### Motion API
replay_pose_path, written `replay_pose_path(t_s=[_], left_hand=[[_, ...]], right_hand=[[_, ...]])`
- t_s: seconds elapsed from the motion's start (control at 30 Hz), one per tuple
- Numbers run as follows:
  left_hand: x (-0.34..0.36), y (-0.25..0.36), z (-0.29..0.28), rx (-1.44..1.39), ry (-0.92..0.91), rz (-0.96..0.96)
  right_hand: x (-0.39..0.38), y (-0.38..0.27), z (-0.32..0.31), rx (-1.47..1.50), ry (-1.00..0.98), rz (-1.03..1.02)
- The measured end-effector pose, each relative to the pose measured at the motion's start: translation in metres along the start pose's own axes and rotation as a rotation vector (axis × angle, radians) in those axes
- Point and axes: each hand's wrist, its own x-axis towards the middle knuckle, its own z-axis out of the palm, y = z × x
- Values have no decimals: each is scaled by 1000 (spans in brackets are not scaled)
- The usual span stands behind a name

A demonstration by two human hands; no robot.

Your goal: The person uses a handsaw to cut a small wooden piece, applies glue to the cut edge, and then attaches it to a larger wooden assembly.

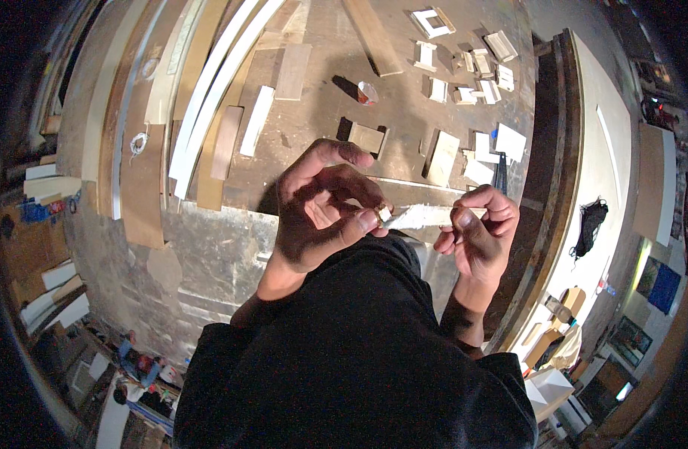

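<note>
In front of my chest, a short whitish strip (426, 217) with a rough-looking surface spans the gap between my two hands. My left hand (320, 203) pinches a small pale piece (384, 215) between thumb and fingertip, right at the strip's left end; whether the two are joined, I cannot tell. The index finger of that hand is raised and curved away. At the strip's other end, my right hand (484, 233) grips it between thumb and bent fingers. Just beyond the hands lie a small wooden block (367, 138) and a flat wooden piece (443, 158) on the brown worktable (321, 112).
Long boards and white strips (209, 97) lie along the table's left side. Several small wooden assemblies (437, 90) are grouped at the far right, near a reddish clear cup (367, 93). A pale bench (598, 150) with a dark cord bundle (589, 228) runs along the right.
</note>
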Motion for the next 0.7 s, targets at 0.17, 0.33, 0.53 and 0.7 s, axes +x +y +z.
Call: replay_pose_path(t_s=[0.17, 0.33, 0.53, 0.7], left_hand=[[4, -2, -10, -12, -54, -50], [5, -1, -9, 5, -64, -72], [5, 1, -12, 36, -41, -82], [5, 1, -12, -13, -49, -88]], right_hand=[[5, -1, -1, 77, 24, 9], [10, -6, 0, -19, -22, 59], [18, -5, 0, 50, -26, 51], [29, -2, 2, 19, -63, 11]])
